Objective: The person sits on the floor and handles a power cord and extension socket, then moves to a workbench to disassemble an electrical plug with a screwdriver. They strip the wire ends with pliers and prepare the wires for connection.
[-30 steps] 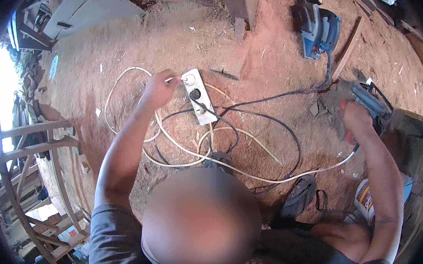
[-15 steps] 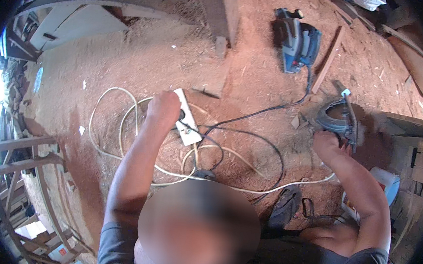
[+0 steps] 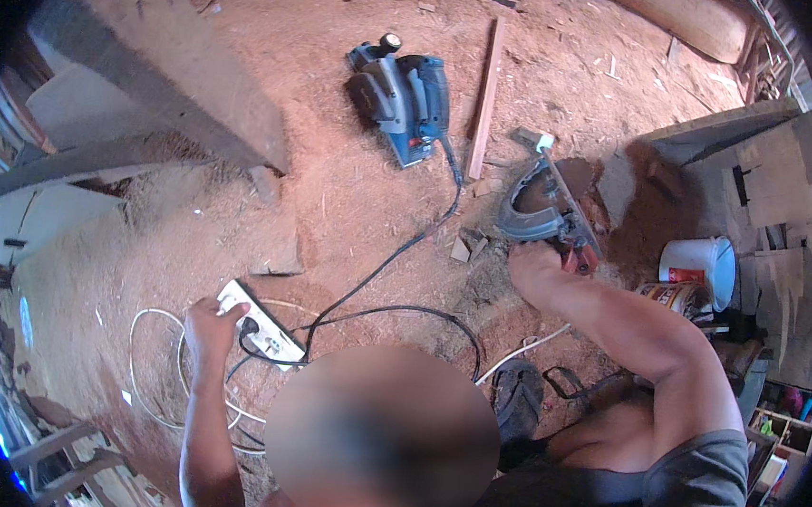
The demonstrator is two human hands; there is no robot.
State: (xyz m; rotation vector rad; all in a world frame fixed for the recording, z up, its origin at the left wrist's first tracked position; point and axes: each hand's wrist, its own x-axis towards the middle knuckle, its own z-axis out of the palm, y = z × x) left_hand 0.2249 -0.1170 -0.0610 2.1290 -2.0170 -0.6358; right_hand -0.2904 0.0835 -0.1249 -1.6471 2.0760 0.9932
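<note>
In the head view, the left forearm rises from the lower edge, nearly straight up, and the left hand (image 3: 212,327) rests at the far end of the power strip (image 3: 270,340). Its thumb lies across the strip's upper face and the other fingers are bent at the near side; I cannot tell whether the grip is closed on the strip itself or on something small against it. The right arm comes in from the lower right, bent at the elbow, its forearm reaching inward to the left. The right hand (image 3: 538,269) is wrapped around the handle of the circular saw (image 3: 532,225), with part of the red handle (image 3: 578,258) showing beside it.

The power strip is white, long and narrow, lying slantwise on the dusty floor (image 3: 349,249) at the person's left. A black plug (image 3: 249,327) sits in its middle. The saw is on the floor to the right, with a curved grey-blue guard and a flat plate standing at a tilt. Beyond, well apart from both hands, lies a blue power planer (image 3: 400,105).
</note>
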